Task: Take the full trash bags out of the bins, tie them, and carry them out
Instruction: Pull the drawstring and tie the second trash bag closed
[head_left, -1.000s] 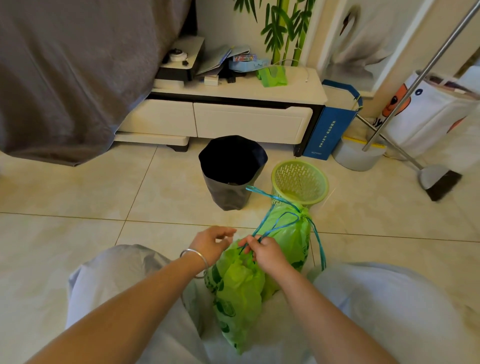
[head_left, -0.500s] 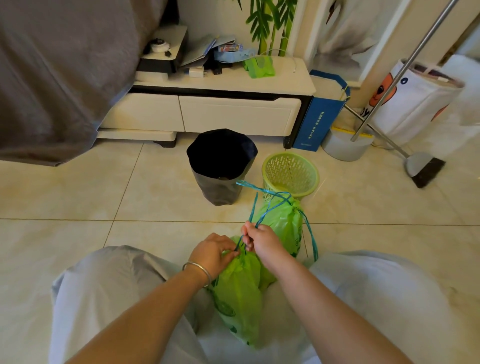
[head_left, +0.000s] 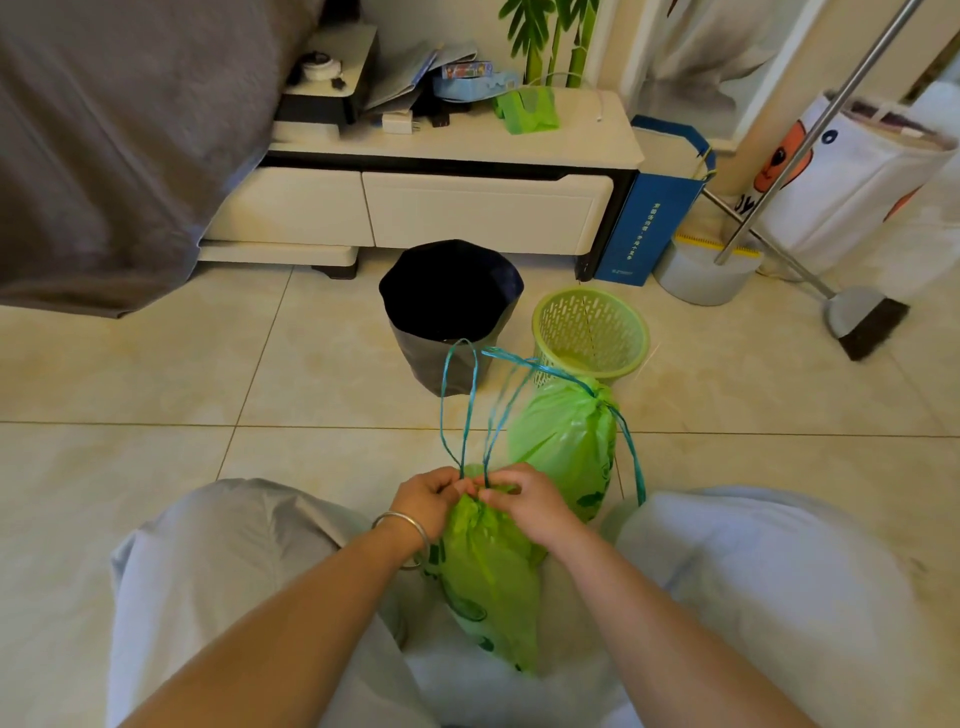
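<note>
Down between the knees, a green trash bag (head_left: 488, 577) lies with its gathered neck at the person's hands. Both pinch the neck where the blue drawstring (head_left: 460, 400) comes out: the left hand (head_left: 428, 499), a metal bangle (head_left: 405, 530) on its wrist, grips from nine o'clock, and the right hand (head_left: 530, 501) grips from three o'clock, fingertips nearly meeting. The drawstring rises from the pinch as a tall loop toward twelve o'clock.

Just beyond the right hand, at one o'clock, a second green trash bag (head_left: 566, 441) stands on the tile, its neck already drawn shut, its own blue string (head_left: 631, 457) trailing down its right side. Behind it, touching or nearly so, sits a green mesh bin (head_left: 589, 332), and beside that at eleven o'clock a bin lined with a black bag (head_left: 449, 312). Farther off at twelve o'clock runs a low white cabinet (head_left: 467, 208); a broom (head_left: 862, 322) leans at two o'clock.
</note>
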